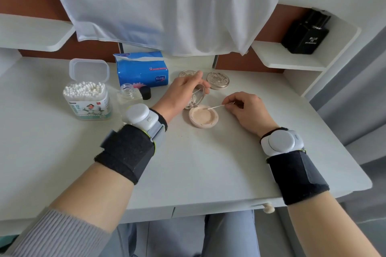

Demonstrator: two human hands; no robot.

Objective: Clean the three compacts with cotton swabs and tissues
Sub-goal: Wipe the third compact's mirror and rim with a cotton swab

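An open compact [203, 116] with beige powder lies on the white desk [208, 162]. My left hand [179, 95] holds its raised mirror lid [196, 98] upright. My right hand [244, 108] pinches a cotton swab [217, 107], and the swab's tip touches the upper rim of the powder pan. Two closed gold compacts sit behind: one [217, 80] in full view, the other [187, 73] partly hidden by my left fingers. A clear box of cotton swabs [86, 98] stands open at the left. A blue tissue pack [142, 70] lies behind it.
A small clear glass bottle [128, 94] without its cap and a black cap [145, 92] sit between the swab box and my left hand. A white cloth [167, 6] hangs over the desk's back. A black perfume bottle [306, 33] stands on the right shelf.
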